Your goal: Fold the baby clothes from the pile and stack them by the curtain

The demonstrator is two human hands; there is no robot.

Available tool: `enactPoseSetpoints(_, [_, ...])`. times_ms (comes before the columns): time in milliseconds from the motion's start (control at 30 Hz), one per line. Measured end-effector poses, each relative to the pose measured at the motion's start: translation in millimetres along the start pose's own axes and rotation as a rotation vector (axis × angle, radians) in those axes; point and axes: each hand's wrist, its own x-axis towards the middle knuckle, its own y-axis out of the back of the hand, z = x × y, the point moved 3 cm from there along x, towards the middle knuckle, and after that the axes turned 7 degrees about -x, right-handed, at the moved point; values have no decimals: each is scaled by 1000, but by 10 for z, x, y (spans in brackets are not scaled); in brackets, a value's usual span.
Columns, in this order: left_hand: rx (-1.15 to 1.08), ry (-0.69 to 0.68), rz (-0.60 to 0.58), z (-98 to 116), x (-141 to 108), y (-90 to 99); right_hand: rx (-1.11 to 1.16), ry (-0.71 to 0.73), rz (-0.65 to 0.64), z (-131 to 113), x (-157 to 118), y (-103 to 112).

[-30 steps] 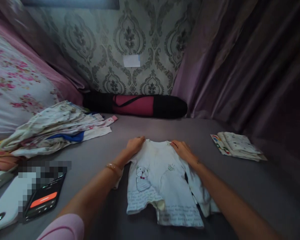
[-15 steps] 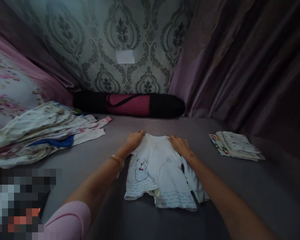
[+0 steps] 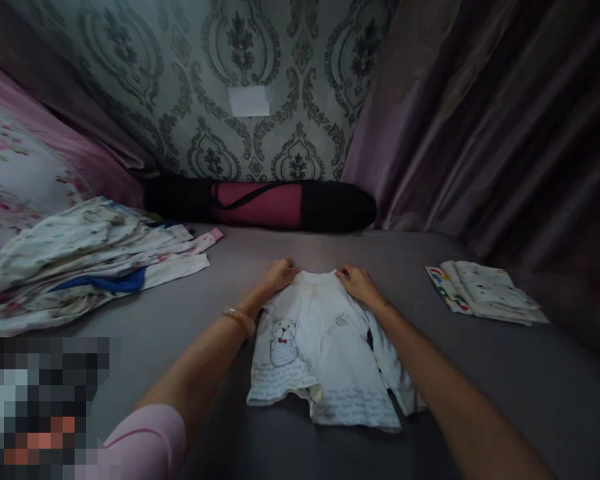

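A small white baby shirt point(image 3: 325, 347) lies spread on the grey sheet in front of me, its collar away from me. A bear print shows on its left half, small lettering runs along the hem, and the hem is uneven in the middle. My left hand point(image 3: 281, 273) is closed on the shirt's left shoulder beside the collar. My right hand point(image 3: 359, 283) pinches the right shoulder by the collar. One long sleeve point(image 3: 397, 370) sticks out under my right forearm. The left sleeve is mostly hidden by my left arm.
A loose heap of baby clothes point(image 3: 95, 260) lies at the left. Several folded cloths point(image 3: 495, 290) are stacked at the right. A black and pink rolled bag point(image 3: 260, 203) lies along the wall, between curtains point(image 3: 430, 120). The lower left corner is blurred out.
My hands have come slightly closer together at the collar, which looks narrower between them. The shirt still lies on the sheet. The view has shifted a little.
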Motion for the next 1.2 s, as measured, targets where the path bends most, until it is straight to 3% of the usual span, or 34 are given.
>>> enactPoseSetpoints(267, [163, 75, 51, 58, -83, -146, -104, -20, 71, -62, -46, -103])
enactPoseSetpoints(400, [234, 88, 13, 120, -59, -109, 207, -127, -45, 39, 62, -41])
enactPoseSetpoints(533, [307, 55, 62, 348, -17, 3, 415, -220, -180, 343, 24, 158])
enactPoseSetpoints(633, [215, -162, 21, 688, 6, -68, 628, -338, -333, 582, -231, 266])
enactPoseSetpoints(733, [41, -373, -69, 1027, -11, -293, 830, -496, -464, 727, -581, 290])
enactPoseSetpoints(833, [-76, -463, -57, 1217, -54, -545, 833, -569, -519, 811, -933, 280])
enactPoseSetpoints(900, [-105, -469, -18, 1244, -83, -692, 788, -530, -609, 848, -1169, 264])
enactPoseSetpoints(1033, [-110, -439, 72, 1176, -113, -882, 762, -256, -763, 919, -1560, 324])
enactPoseSetpoints(1100, [-109, -424, 89, 1147, -113, -922, 783, -189, -710, 994, -1649, 439])
enactPoseSetpoints(1200, [-114, -418, 91, 1147, -120, -918, 865, -245, -418, 1170, -1615, 713])
